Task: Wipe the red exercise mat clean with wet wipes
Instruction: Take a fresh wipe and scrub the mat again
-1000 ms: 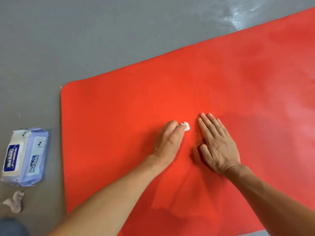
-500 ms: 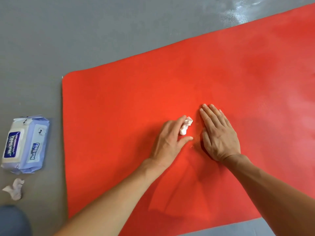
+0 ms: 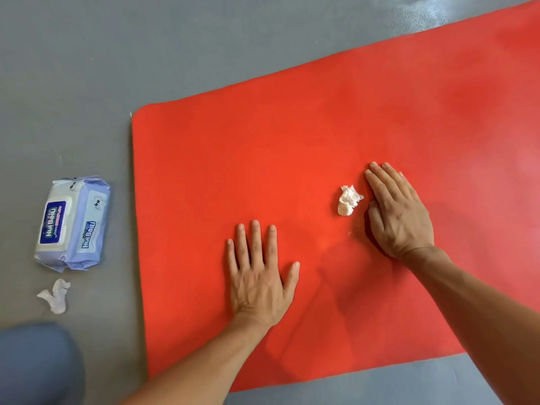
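Red mat (image 3: 292, 156) lying flat on the grey floor (image 3: 87, 68), crumpled white wipe (image 3: 348, 200) resting on it.
Left hand (image 3: 258, 276) and right hand (image 3: 399, 213) are pressing flat, open and empty; wipes pack (image 3: 73, 223) and used wipe (image 3: 55, 295) are lying beside the mat.

The scene was brightly and evenly lit. Glare washed the grey floor (image 3: 432, 13) beyond the far edge of the red mat (image 3: 263, 159). Soft shadows fell on the mat beneath both forearms. Wide-angle distortion bowed the mat's edges. A blue shape (image 3: 38, 363) near the mat's near-left corner was blurred.
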The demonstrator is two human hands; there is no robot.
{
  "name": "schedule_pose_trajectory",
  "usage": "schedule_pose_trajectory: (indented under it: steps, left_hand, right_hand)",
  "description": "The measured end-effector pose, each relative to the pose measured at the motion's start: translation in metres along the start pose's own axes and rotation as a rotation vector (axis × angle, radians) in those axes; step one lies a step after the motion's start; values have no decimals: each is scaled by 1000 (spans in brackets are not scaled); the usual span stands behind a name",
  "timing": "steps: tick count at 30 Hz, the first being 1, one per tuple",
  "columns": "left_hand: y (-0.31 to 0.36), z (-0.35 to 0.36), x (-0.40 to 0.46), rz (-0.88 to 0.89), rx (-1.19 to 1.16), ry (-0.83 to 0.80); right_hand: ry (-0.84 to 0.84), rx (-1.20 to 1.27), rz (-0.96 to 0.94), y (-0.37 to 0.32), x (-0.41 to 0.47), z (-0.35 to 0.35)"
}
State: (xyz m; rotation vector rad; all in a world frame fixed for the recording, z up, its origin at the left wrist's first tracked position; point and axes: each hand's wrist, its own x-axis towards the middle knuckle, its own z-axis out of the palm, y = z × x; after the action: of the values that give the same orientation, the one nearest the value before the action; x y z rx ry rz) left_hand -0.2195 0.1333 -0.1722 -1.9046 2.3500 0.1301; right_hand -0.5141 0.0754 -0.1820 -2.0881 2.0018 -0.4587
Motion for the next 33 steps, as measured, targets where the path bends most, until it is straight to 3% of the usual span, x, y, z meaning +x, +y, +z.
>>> schedule_pose_trajectory:
  steps: [5, 8, 12, 17, 20, 26, 33]
  left_hand:
    - [-4, 3, 1, 5, 10, 13]
    - [-2, 3, 0, -1, 7, 15]
    - [0, 3, 1, -8, 9, 34]
    - [3, 2, 0, -7, 1, 59]
    - [4, 1, 2, -11, 8, 62]
    - [2, 4, 1, -1, 7, 72]
    - [0, 5, 0, 0, 2, 78]
  right_hand:
    - [22, 52, 30, -4, -1, 0]
    - [93, 221, 80, -9, -2, -5]
    - [105, 198, -88, -39, -4, -4]
    - [64, 189, 22, -94, -19, 13]
    - [123, 192, 135, -118, -27, 24]
    - [169, 290, 19, -118, -49, 32]
    - [88, 366, 49, -117, -49, 18]
